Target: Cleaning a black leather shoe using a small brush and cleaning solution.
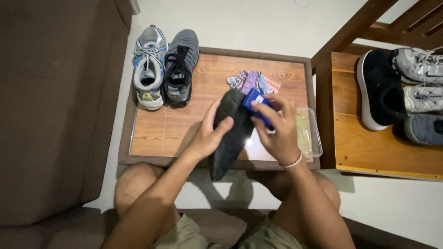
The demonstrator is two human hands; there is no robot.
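A brown sofa [50,110] fills the far side at nine o'clock, its edge running close along the low wooden counter [161,131]. On the counter at eleven o'clock stand two shoes side by side, touching: a grey and blue trainer [148,67] and a dark grey trainer [181,67], toes pointing away from me. The wood in front of them, toward my knees, lies bare.

My left hand [210,133] has its grip closed around the black shoe [229,136], thumb across the upper, holding it tilted over the near edge of the counter at six o'clock, its low end hanging past the rim. My right hand [279,127] has its grip pinched on a blue brush [255,105] pressed against the shoe's top end.

Just beyond, at twelve o'clock, lies a small patterned cloth [253,80]. Under my right wrist, at three o'clock, sits a clear plastic tub [314,138] against the counter's right edge; something pale yellow lies inside, but I cannot tell what.

Farther at three o'clock a wooden shelf [369,152] carries a black shoe with a white sole [376,90] and grey trainers [422,87], close together.
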